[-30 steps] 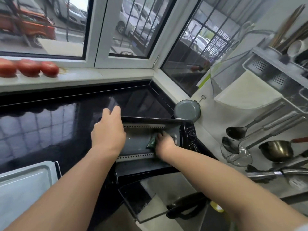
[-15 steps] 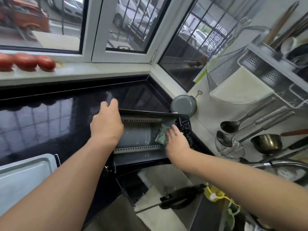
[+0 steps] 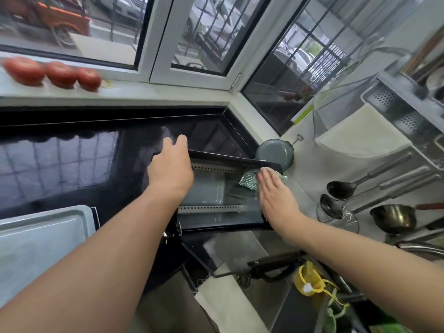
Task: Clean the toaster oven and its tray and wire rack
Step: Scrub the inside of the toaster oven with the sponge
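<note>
The toaster oven (image 3: 216, 188) stands open on the black desk (image 3: 72, 164) at the window corner, its door (image 3: 240, 255) dropped down toward the sink. The left hand (image 3: 171, 171) grips the oven's top left edge, while the right hand (image 3: 276, 198), fingers straight, presses a green scouring pad (image 3: 249, 180) against the oven's right front. The baking tray (image 3: 40, 241) lies on the desk at left.

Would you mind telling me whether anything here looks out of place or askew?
The toaster oven lies tipped, opening facing up, over the sink edge; the left hand steadies it while the right hand presses a scouring pad on it.
</note>
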